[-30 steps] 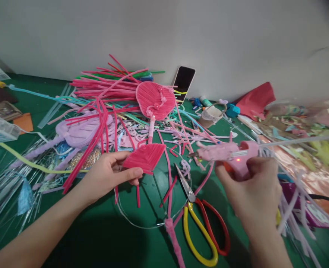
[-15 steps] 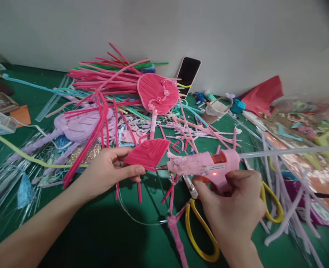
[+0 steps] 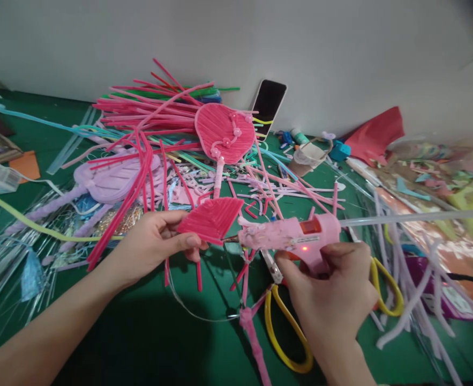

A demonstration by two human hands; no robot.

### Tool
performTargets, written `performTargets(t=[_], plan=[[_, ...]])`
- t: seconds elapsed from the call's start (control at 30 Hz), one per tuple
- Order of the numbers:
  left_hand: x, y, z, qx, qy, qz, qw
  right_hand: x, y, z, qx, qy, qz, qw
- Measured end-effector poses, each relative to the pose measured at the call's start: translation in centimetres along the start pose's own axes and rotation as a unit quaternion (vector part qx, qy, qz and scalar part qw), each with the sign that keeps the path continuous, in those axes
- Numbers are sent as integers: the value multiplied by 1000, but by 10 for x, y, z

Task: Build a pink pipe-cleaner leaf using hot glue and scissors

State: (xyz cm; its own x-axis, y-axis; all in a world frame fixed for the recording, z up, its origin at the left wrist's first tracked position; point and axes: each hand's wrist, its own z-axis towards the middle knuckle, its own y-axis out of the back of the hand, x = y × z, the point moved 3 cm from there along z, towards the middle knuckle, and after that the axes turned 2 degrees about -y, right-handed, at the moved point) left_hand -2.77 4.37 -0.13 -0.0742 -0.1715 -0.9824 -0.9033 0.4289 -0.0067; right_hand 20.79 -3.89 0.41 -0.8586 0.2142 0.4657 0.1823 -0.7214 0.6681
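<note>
Pinched in my left hand [image 3: 167, 241] is a red fan-shaped piece [image 3: 212, 220] made of fuzzy pipe-cleaner strips. My right hand [image 3: 332, 295] is wrapped round the grip of a pink hot glue gun [image 3: 288, 236], its small orange light lit and a clear glue stick [image 3: 413, 215] sticking out of its back. The metal nozzle meets the lower right corner of the fan piece, touching or almost touching it. Below the gun lie yellow-handled scissors [image 3: 270, 332] and a pink wrapped stick [image 3: 254, 343]. Behind the fan piece rests a round red pipe-cleaner fan [image 3: 220, 134].
Red pipe cleaners [image 3: 148, 115] are heaped at the back, near a phone [image 3: 269, 104] leaning on the wall. A lilac fan [image 3: 107, 179] lies on the left. Lilac pipe cleaners [image 3: 413, 311] and paper scraps crowd the right of the green table [image 3: 151, 343].
The view has shifted slightly, so everything sits a little further left and up. Both hands keep their holds, and the nozzle stays at the fan piece's lower corner.
</note>
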Motion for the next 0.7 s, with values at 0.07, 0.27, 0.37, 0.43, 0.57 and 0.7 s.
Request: performTargets(t=[0.07,0.27,0.37,0.43,0.57,0.7], plan=[[0,0,1,5,-18,2,1000,0,0,0,-5,3,2,1000],[-1,-1,2,14,-32,-9,999,1,1,1,-2,9,16,1000],[-1,0,2,14,-36,-11,999,1,1,1,-3,8,22,1000],[0,0,2,16,-40,-12,999,0,0,1,-1,7,22,1000],[2,1,3,22,-50,-9,998,0,-1,1,-6,17,29,999],[3,2,3,24,-59,1,998,1,-1,1,-4,29,38,999]])
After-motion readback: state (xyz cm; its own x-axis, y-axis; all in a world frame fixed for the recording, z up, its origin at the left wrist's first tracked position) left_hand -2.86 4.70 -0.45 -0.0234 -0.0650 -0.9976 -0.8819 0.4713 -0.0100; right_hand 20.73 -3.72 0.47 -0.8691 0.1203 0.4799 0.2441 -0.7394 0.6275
